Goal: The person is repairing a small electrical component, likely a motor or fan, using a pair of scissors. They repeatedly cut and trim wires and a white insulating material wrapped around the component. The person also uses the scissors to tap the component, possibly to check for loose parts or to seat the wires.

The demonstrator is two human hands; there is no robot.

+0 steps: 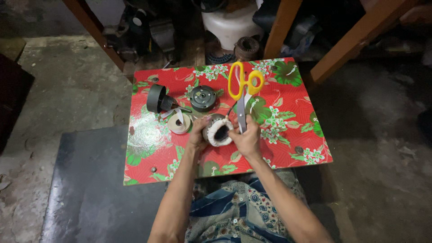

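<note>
Both my hands hold a round ring-shaped motor winding [219,132] wrapped in white tape, just above a low table with a red flowered cover [279,130]. My left hand [198,133] grips its left side. My right hand [245,137] grips its right side, fingers curled on the rim. Yellow-handled scissors [243,87] lie on the table right behind my right hand, blades pointing toward me. A roll of white tape [179,123] lies just left of my left hand.
A dark cup-shaped motor housing with a shaft [158,99] and a round grey motor cover [202,98] sit at the table's back left. Wooden legs [279,27], a white bucket [229,22] and dark machine parts stand behind. A dark mat [90,189] lies at left.
</note>
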